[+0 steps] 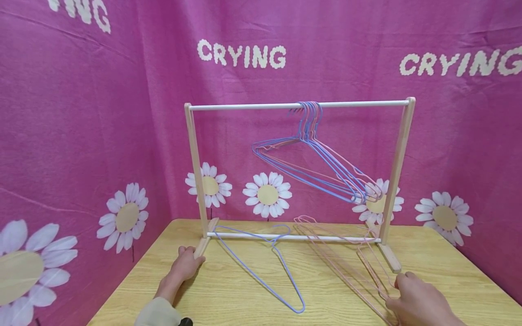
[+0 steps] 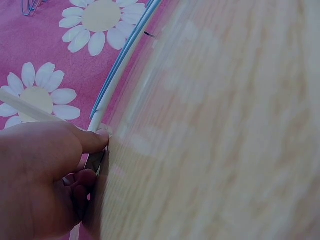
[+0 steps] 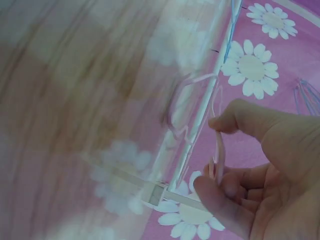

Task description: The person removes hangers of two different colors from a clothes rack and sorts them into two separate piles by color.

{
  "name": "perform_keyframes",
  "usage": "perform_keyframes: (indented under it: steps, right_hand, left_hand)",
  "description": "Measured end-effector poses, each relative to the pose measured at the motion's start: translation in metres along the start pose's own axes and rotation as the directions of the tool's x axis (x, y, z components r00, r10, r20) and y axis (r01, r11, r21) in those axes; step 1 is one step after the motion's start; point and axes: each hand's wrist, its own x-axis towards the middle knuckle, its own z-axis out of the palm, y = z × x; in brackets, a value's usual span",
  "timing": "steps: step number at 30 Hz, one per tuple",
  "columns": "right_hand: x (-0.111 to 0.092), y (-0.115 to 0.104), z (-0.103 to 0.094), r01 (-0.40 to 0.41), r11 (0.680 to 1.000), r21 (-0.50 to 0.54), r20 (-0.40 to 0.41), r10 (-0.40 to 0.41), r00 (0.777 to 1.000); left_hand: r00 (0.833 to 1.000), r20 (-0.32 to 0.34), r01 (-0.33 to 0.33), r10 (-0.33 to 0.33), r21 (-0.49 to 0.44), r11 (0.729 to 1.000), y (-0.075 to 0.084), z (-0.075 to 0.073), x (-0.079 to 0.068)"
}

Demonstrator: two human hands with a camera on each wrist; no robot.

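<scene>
In the head view, my left hand (image 1: 185, 265) grips the left wooden foot (image 1: 201, 248) of a small clothes rack, thumb on top and fingers curled beneath. My right hand (image 1: 420, 299), at the lower right, pinches pink wire hangers (image 1: 354, 290) by one end. Their far ends reach over the rack's lower white bar (image 1: 326, 238); blur hides how many are held. A blue-purple wire hanger (image 1: 290, 275) lies between the hands, its hook and one corner at the lower bar. In the right wrist view, thumb and fingers close on pink wire (image 3: 220, 155).
Several blue and pink hangers (image 1: 306, 140) hang bunched on the upper white bar (image 1: 244, 107), right of its middle. The rack's right foot (image 1: 390, 258) stands near my right hand. A pink cloth (image 1: 346, 54) with daisies surrounds the wooden table (image 1: 228, 290).
</scene>
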Motion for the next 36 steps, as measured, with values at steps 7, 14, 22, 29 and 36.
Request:
perform_keyframes:
  steps: [7,14,22,29,36]
  right_hand:
    - [-0.002,-0.007,-0.001,0.007,0.998,0.059,0.003,-0.007,1.000]
    - [0.002,-0.015,0.012,-0.067,0.981,0.180,0.143,0.042,0.989]
    - [0.006,-0.010,0.019,-0.129,0.951,0.282,0.234,0.062,0.970]
    - [0.004,-0.002,0.015,-0.035,0.944,0.328,0.258,-0.054,0.965]
    - [0.004,-0.008,-0.011,0.064,0.979,0.193,0.029,-0.070,0.997]
  left_hand:
    - [1.000,0.000,0.002,-0.002,-0.001,1.000,0.000,0.001,0.000]
    - [1.000,0.004,0.007,-0.007,-0.006,1.000,-0.002,0.002,0.001]
    - [1.000,-0.018,-0.003,0.002,-0.025,1.000,-0.003,0.002,0.001]
    - [1.000,0.005,0.011,-0.011,-0.018,1.000,0.000,-0.001,-0.002]
    - [1.000,0.005,0.005,-0.005,0.002,1.000,0.002,0.000,-0.001]
